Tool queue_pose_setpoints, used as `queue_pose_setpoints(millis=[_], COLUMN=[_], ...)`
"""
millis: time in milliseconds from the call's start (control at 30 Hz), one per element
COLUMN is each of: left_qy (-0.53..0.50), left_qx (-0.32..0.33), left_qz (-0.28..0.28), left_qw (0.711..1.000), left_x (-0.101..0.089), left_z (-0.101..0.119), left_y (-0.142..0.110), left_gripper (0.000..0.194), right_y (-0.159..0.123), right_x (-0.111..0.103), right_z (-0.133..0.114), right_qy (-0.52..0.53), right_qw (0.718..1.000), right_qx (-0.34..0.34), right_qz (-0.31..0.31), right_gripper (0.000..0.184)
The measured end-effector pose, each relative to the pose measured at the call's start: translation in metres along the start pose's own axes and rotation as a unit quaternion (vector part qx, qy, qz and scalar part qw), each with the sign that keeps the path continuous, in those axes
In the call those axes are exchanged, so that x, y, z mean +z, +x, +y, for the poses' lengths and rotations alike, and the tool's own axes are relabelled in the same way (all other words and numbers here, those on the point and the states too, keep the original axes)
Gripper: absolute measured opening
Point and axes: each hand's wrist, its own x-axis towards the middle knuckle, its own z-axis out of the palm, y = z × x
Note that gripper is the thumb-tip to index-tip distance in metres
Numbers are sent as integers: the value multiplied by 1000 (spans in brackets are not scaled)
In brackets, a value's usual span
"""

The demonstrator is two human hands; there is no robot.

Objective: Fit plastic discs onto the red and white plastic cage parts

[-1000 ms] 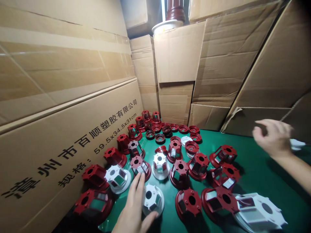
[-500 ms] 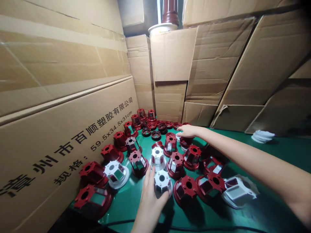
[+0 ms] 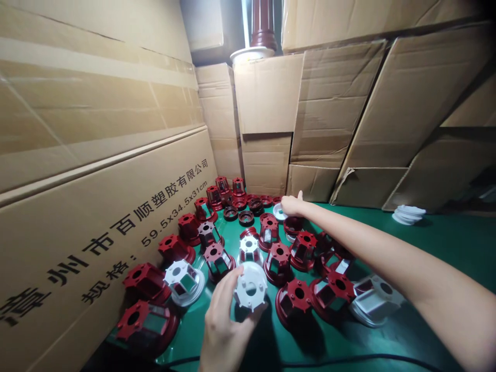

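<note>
Here the carton reads "59.5x34.5x31cm"; left hand grasps a white housing, right hand pinches a white ring.

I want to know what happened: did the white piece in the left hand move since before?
Yes. The white piece was standing on the green table; now the left hand has lifted and tilted it toward the camera.

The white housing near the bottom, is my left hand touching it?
Touching. The head view shows the left hand with fingers wrapped around the white housing, gripping it tilted above the green table.
</note>
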Motion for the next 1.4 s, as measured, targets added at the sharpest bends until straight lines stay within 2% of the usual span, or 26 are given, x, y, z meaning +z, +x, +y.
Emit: queue_pose_setpoints(millis=[67, 167, 233, 267, 300, 367, 433, 467, 500, 533, 633, 700, 800, 867, 967, 1033, 1133, 1300, 1400], left_qy=[-26, -114, -153, -153, -145, -117, -85, -71, -60, -53, -59, -78, -100, -104, -101, -95, -75, -41, -22], left_qx=[38, 42, 43, 63, 83, 127, 171, 192, 210, 222, 230, 228, 219, 211, 218, 234, 242, 241, 244], left_qz=[9, 5, 4, 23, 45, 84, 115, 131, 145, 155, 160, 154, 147, 134, 102, 72, 42, 50, 6], left_qw=[999, 993, 987, 986, 985, 981, 975, 970, 965, 961, 958, 958, 959, 962, 965, 965, 967, 968, 970], left_x=[-6, -9, -6, -3, 0, 9, 18, 24, 30, 36, 56, 69, 83, 88, 90, 89, 86, 79, 74], left_z=[7, 23, 35, 40, 44, 52, 60, 63, 66, 69, 77, 80, 84, 87, 92, 96, 100, 106, 111], left_y=[8, 28, 44, 53, 62, 79, 94, 100, 105, 109, 117, 118, 119, 122, 129, 135, 141, 144, 141], left_gripper=[47, 52, 54, 56, 56, 54, 51, 50, 48, 47, 45, 45, 47, 48, 49, 50, 50, 44, 45], right_y=[-13, -44, -71, -85, -99, -124, -144, -152, -160, -168, -184, -189, -188, -186, -186, -187, -187, -182, -179], right_x=[-13, -40, -56, -62, -66, -67, -61, -57, -52, -47, -36, -33, -33, -36, -39, -42, -42, -37, -36], right_z=[4, 14, 24, 30, 37, 49, 58, 61, 63, 65, 63, 59, 50, 42, 30, 23, 17, 19, 19], right_qy=[9, 27, 78, 132, 196, 363, 533, 602, 654, 695, 766, 786, 805, 823, 837, 839, 829, 788, 765], right_qw=[997, 982, 944, 897, 828, 656, 491, 425, 379, 356, 348, 345, 340, 370, 434, 449, 464, 526, 543], right_qx=[-9, -7, -3, -15, -39, -81, -76, -58, -40, -30, -53, -66, -19, -1, -5, 3, -4, -45, -46], right_qz=[73, 186, 320, 421, 524, 657, 685, 674, 654, 624, 538, 509, 486, 431, 334, 307, 312, 316, 343], right_gripper=[24, 34, 35, 33, 29, 27, 30, 31, 34, 37, 48, 48, 41, 39, 37, 38, 42, 48, 51])
